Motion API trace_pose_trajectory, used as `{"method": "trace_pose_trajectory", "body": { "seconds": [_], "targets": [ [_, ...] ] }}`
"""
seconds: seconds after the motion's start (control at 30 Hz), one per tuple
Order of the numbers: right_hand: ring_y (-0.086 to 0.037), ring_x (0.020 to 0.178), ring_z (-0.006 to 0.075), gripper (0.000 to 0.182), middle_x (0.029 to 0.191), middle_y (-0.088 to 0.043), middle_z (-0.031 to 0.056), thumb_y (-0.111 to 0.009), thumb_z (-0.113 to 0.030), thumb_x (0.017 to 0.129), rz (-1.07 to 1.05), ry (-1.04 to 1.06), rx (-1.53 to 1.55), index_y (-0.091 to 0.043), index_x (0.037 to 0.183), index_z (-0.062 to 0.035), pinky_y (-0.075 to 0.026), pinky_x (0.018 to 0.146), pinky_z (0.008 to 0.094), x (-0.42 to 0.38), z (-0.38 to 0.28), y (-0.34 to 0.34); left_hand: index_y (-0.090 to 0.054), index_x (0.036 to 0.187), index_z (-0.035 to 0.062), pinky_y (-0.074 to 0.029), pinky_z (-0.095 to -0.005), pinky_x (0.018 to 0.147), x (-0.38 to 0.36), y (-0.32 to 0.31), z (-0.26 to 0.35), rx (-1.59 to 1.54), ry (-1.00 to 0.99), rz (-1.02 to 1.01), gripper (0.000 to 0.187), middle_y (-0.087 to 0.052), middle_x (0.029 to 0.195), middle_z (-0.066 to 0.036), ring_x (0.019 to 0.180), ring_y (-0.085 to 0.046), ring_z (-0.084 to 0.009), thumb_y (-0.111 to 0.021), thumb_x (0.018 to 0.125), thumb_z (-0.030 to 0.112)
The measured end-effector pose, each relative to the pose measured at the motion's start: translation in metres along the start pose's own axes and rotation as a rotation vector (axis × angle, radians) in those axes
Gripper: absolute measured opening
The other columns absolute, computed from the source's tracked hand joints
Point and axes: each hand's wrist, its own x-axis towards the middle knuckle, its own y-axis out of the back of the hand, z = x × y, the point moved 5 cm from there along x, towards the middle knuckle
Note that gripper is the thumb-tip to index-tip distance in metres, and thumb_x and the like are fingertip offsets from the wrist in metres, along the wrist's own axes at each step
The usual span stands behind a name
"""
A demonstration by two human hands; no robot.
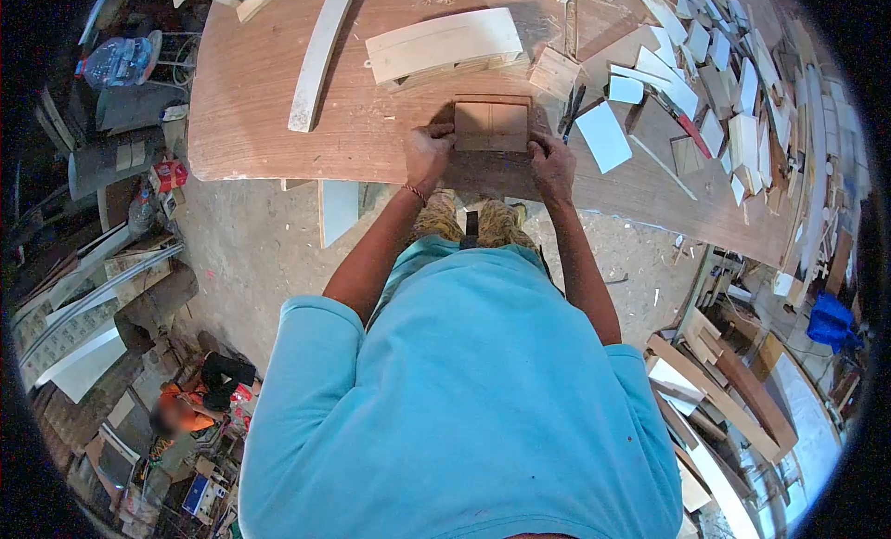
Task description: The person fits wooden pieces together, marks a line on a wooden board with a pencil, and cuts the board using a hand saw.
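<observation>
A: Which step was in hand there?

B: A steadying hold, as I judged it. The brown block [492, 126] sat between the left hand [429, 156] and the right hand [554, 168], over the near side of the table [251, 103].

A: Did both hands have it?

B: They seemed to. The left was pinched on the block's left edge, its fingers curled in, and the right had its thumb and fingers set on the right edge. The hands were apart, with the block bridging the gap.

A: Did it touch the tabletop?

B: I couldn't tell (deep shadow on its near side hid that). A line ran down the middle of its face.

A: What did the next move call for?

B: In my judgement, an even grip at both ends, so that the block didn't tip or slip, and some care on the right, where a dark tool [573, 109] lay just beyond the right hand.

A: And the arms?

B: Both reached forward from the blue shirt [501, 372], the forearms angling in toward the block. A bracelet [415, 193] circled the left wrist, and the backs of both hands faced mostly upward.

A: Anything else close by?

B: A pale board [445, 43] lay on the far side and a white piece [603, 138] to the right, neither touching the hands
</observation>
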Motion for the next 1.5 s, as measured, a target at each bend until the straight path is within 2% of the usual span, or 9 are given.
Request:
{"method": "trace_pose_trajectory", "body": {
  "seconds": [0.43,0.53,0.6,0.63,0.7,0.73,0.8,0.9,1.5],
  "targets": [
    [-0.060,0.077,0.0252,0.054,0.090,-0.057,0.0126,-0.068,-0.001,0.061,-0.049,0.154,0.022,-0.055,0.112,-0.0095,-0.049,0.070,0.0324,-0.020,-0.012,-0.006,-0.066,0.087,0.0018,-0.047,-0.0321,0.067,0.013,0.006,0.006,0.090,-0.192,-0.061,0.023,-0.063,0.073,-0.017,0.070,-0.062,-0.0274,-0.063,0.067,0.012],
    [-0.059,0.079,0.0256,0.052,0.095,-0.054,0.0127,-0.068,-0.003,0.061,-0.029,0.216,-0.044,-0.056,0.110,-0.0131,-0.049,0.069,0.0331,-0.021,-0.014,-0.006,-0.062,0.097,0.0024,-0.046,-0.0305,0.076,0.005,0.006,0.011,0.150,-0.345,-0.159,0.028,-0.060,0.099,-0.017,0.088,-0.059,-0.0274,-0.063,0.070,0.008],
    [-0.059,0.081,0.0258,0.051,0.098,-0.053,0.0129,-0.068,-0.004,0.061,-0.012,0.264,-0.055,-0.056,0.110,-0.0148,-0.049,0.069,0.0330,-0.022,-0.016,-0.006,-0.058,0.105,0.0033,-0.043,-0.0294,0.083,-0.010,0.003,0.020,0.395,-0.813,-0.211,0.034,-0.048,0.120,-0.016,0.104,-0.051,-0.0269,-0.061,0.072,0.002],
    [-0.059,0.081,0.0263,0.050,0.098,-0.053,0.0130,-0.068,-0.005,0.062,-0.005,0.302,-0.088,-0.057,0.110,-0.0152,-0.049,0.068,0.0330,-0.022,-0.016,-0.008,-0.058,0.105,0.0033,-0.043,-0.0294,0.083,-0.010,0.000,0.019,0.395,-0.812,-0.211,0.034,-0.048,0.120,-0.016,0.104,-0.051,-0.0269,-0.061,0.072,0.002],
    [-0.059,0.082,0.0267,0.049,0.098,-0.054,0.0131,-0.067,-0.006,0.063,0.000,0.340,-0.122,-0.057,0.110,-0.0156,-0.049,0.068,0.0330,-0.022,-0.017,-0.009,-0.058,0.105,0.0060,-0.043,-0.0298,0.088,0.001,-0.016,-0.014,-0.900,0.113,-0.465,0.033,-0.042,0.126,-0.013,0.110,-0.046,-0.0268,-0.059,0.073,0.001],
    [-0.059,0.082,0.0271,0.048,0.098,-0.054,0.0134,-0.067,-0.006,0.064,-0.005,0.361,-0.108,-0.057,0.110,-0.0155,-0.049,0.068,0.0332,-0.022,-0.018,-0.009,-0.058,0.105,0.0060,-0.043,-0.0298,0.088,0.004,-0.015,-0.020,-0.901,0.113,-0.465,0.033,-0.042,0.126,-0.013,0.110,-0.046,-0.0268,-0.059,0.073,0.001],
    [-0.059,0.082,0.0276,0.046,0.099,-0.053,0.0137,-0.066,-0.006,0.066,-0.013,0.380,-0.095,-0.057,0.110,-0.0154,-0.050,0.068,0.0335,-0.022,-0.018,-0.009,-0.059,0.104,0.0078,-0.044,-0.0314,0.089,-0.002,-0.002,0.001,0.154,-0.825,-0.262,0.030,-0.046,0.121,-0.013,0.110,-0.047,-0.0258,-0.056,0.075,0.003],
    [-0.059,0.082,0.0282,0.044,0.099,-0.053,0.0143,-0.065,-0.007,0.068,-0.018,0.383,-0.088,-0.057,0.110,-0.0157,-0.049,0.068,0.0341,-0.022,-0.015,-0.011,-0.059,0.105,0.0090,-0.045,-0.0316,0.088,0.000,-0.002,0.000,0.453,-1.001,-0.195,0.030,-0.048,0.117,-0.014,0.108,-0.049,-0.0260,-0.054,0.076,0.005],
    [-0.058,0.081,0.0271,0.043,0.096,-0.052,0.0122,-0.066,-0.008,0.068,-0.041,0.464,-0.077,-0.055,0.109,-0.0132,-0.049,0.066,0.0345,-0.014,-0.010,-0.012,-0.058,0.099,0.0051,-0.049,-0.0341,0.077,0.016,-0.005,-0.002,0.343,-0.976,-0.286,0.025,-0.052,0.105,-0.015,0.093,-0.055,-0.0299,-0.056,0.074,0.005]
  ]
}}
